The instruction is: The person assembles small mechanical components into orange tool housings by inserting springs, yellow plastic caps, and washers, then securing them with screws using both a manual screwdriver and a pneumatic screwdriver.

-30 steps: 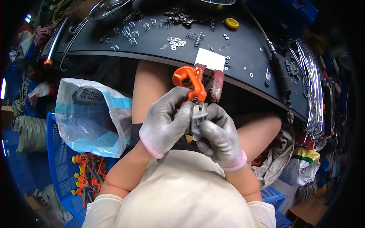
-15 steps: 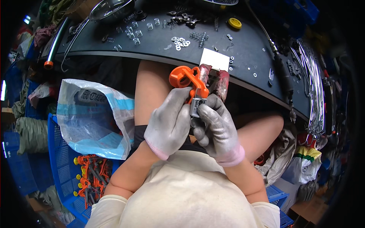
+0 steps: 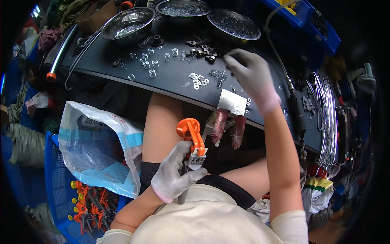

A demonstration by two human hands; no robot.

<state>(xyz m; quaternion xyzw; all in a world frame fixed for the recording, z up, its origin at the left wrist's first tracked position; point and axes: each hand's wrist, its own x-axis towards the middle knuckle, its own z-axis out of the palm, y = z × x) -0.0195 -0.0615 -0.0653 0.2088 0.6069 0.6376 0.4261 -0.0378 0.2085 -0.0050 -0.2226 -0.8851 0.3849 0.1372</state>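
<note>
A seated person in grey gloves works at a dark table. The left hand is wrapped around an orange-handled tool, holding it upright over the lap, just below the table edge. The right hand is stretched out well apart from the left, fingers loosely spread above a cluster of small dark metal parts on the table; whether it grips anything cannot be told. Springs, washers and steel bowls lie nearby. A plastic bag sits left of the knees.
</note>
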